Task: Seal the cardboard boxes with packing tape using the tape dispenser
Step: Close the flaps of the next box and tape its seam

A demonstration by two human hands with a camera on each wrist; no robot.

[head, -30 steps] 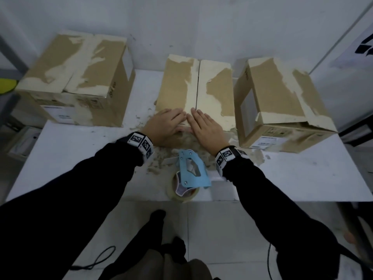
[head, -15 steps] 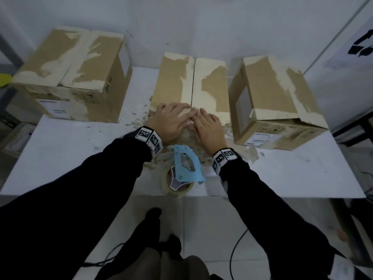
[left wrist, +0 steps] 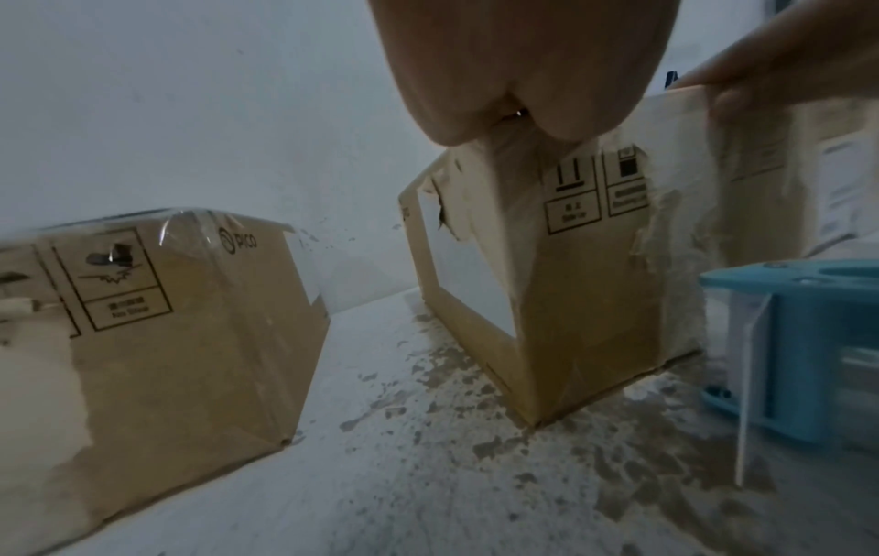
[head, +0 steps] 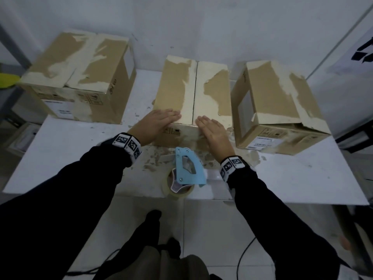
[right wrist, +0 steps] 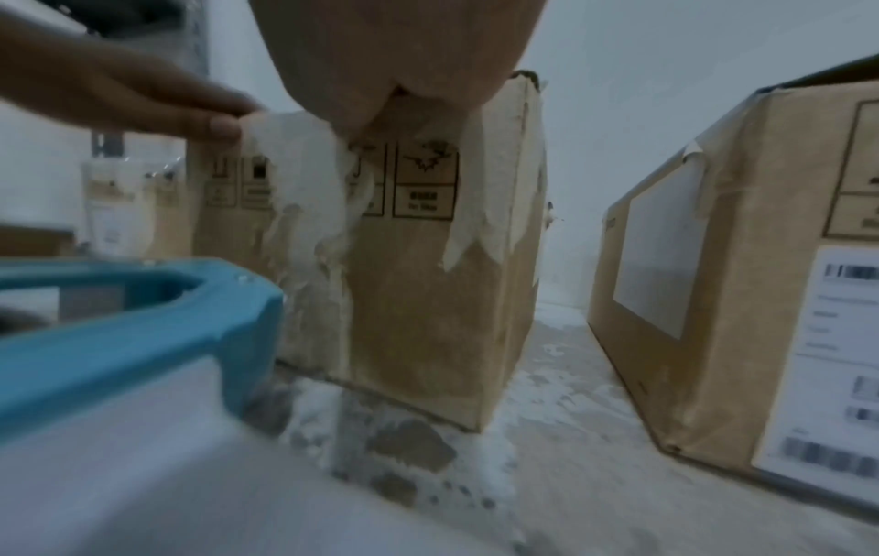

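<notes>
Middle box [head: 193, 98] sits on the table [head: 282, 178] between two other boxes, flaps down, seam untaped. I've got my left hand [head: 155, 124] and right hand [head: 214, 130] flat on its near top edge, fingers straight, one either side of the seam. Tape dispenser [head: 186, 168] rests just in front of that box, between my wrists, nobody holding it.
</notes>
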